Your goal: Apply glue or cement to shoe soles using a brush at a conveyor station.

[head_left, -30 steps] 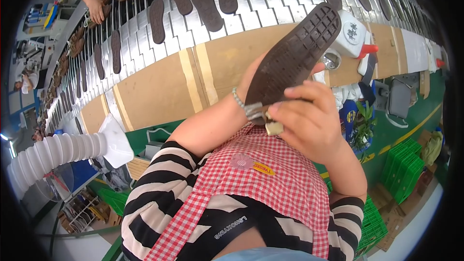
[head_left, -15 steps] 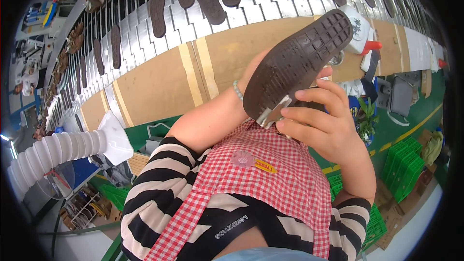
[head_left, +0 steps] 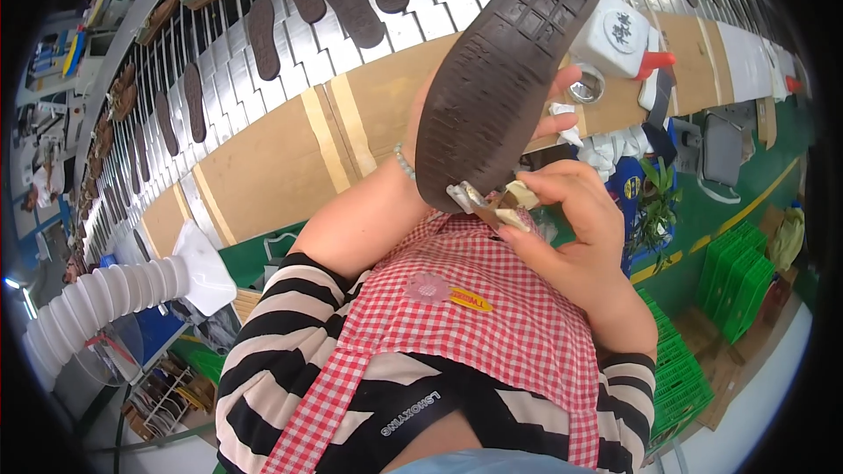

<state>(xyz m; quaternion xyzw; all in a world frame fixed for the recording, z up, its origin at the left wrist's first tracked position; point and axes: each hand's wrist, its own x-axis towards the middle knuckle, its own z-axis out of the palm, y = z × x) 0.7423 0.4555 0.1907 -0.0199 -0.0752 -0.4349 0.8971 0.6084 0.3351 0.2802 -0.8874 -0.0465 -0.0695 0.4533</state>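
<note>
A dark brown shoe sole [head_left: 505, 70] with a grooved tread is held up in front of my apron, its tread towards me and its wider end pointing away. Behind it, my left hand [head_left: 421, 114] grips the sole; two fingers show past its right edge. My right hand [head_left: 571, 219] is at the sole's near end, thumb and forefinger pinching a small flat tool [head_left: 479, 206] with a whitish tip. That tip meets the sole's near edge. Cream-coloured pieces show at the pinching fingertips; whether they belong to the tool I cannot tell.
Several brown soles [head_left: 351, 0] lie on a metal slat conveyor [head_left: 421, 31] beyond a cardboard-covered ledge [head_left: 263, 158]. On the right stand a white container [head_left: 615, 35] with a red part and a round metal lid [head_left: 587, 83]. A white ribbed hose [head_left: 114, 285] is at left, green crates [head_left: 672, 373] at right.
The sole has come closer and tilted more upright. My right hand has moved lower along with the tool, whose tip has shifted from the sole's side to its near end.
</note>
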